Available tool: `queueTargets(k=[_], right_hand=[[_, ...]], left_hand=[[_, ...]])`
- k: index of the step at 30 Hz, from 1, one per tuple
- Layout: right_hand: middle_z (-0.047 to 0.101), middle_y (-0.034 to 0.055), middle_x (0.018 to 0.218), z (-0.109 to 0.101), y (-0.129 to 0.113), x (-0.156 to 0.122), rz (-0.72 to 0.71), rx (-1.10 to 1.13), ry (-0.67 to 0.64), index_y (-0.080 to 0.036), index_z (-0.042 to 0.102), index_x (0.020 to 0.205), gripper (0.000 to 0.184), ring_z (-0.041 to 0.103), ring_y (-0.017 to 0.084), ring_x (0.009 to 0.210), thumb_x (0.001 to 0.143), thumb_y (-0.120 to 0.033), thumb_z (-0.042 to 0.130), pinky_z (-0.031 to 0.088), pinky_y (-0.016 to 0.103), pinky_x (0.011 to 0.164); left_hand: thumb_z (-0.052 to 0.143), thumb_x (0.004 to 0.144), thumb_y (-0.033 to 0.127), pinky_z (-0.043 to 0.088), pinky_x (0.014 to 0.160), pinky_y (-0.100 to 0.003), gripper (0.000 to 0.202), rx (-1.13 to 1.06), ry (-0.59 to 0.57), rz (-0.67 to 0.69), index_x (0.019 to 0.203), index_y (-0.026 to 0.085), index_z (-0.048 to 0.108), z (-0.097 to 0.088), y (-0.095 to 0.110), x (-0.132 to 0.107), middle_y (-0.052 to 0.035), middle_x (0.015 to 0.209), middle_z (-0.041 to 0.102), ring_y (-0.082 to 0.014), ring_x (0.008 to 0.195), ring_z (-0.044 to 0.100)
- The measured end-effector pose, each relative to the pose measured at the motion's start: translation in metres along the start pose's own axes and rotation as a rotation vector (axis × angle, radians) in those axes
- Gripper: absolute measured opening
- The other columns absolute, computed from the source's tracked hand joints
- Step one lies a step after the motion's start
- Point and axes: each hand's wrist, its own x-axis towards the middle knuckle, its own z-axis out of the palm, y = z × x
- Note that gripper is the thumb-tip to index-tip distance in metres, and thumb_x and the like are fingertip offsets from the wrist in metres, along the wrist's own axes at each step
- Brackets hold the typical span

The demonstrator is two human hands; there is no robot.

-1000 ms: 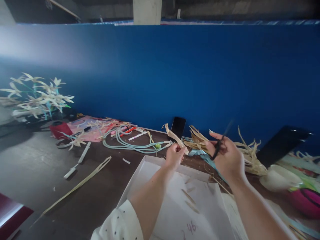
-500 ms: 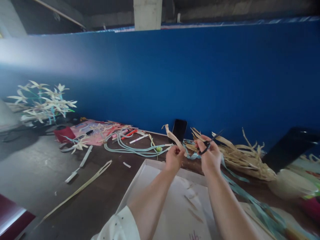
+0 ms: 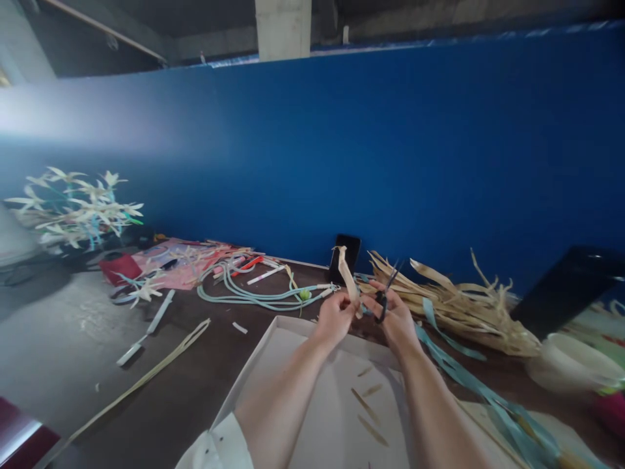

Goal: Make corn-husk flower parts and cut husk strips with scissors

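Note:
My left hand pinches the lower end of a tan dried leaf strip and holds it upright above a shallow white box. My right hand is closed round small black scissors, whose blades point up and sit just right of the strip. The two hands almost touch. A few tan trimmings lie on the floor of the box below them.
A heap of dried leaves and light blue ribbons lies to the right. A dark phone leans on the blue wall. Pale green cords, pens, straw flowers, a long straw strip and a white bowl surround the box.
My right hand with the scissors has come leftward, close to my left hand. The leaf strip now stands more upright than before.

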Motion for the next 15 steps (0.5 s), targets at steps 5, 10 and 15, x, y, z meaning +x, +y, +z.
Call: queueTargets(k=[5,10,15], right_hand=[[0.065,0.0004,0.077,0.003,-0.003,-0.002,0.030,-0.024,-0.054,-0.019,0.058,0.116,0.065,0.059,0.014,0.061,0.057,-0.032,0.081,0.040,0.022,0.047],[0.061,-0.0021,0.075,0.007,-0.006,-0.003,0.014,0.091,0.020,-0.021,0.057,0.117,0.064,0.051,0.009,0.049,0.058,-0.032,0.080,0.036,0.020,0.041],[0.062,-0.0031,0.078,0.009,-0.008,-0.004,0.058,0.182,-0.022,-0.025,0.057,0.118,0.061,0.053,0.009,0.052,0.061,-0.027,0.078,0.039,0.020,0.045]], left_hand=[[0.059,0.075,0.041,0.034,0.051,-0.020,0.027,0.062,-0.088,0.017,0.065,0.015,0.057,-0.002,0.007,-0.004,0.0024,0.055,0.054,-0.0087,0.050,0.047],[0.058,0.074,0.049,0.031,0.044,-0.021,0.035,-0.012,-0.119,-0.093,0.063,0.016,0.052,-0.005,0.013,-0.004,0.0042,0.046,0.048,-0.0084,0.043,0.043],[0.060,0.073,0.049,0.034,0.044,-0.020,0.034,-0.124,-0.104,-0.114,0.067,0.016,0.053,-0.004,0.008,0.000,0.0036,0.053,0.050,-0.0077,0.044,0.045]])
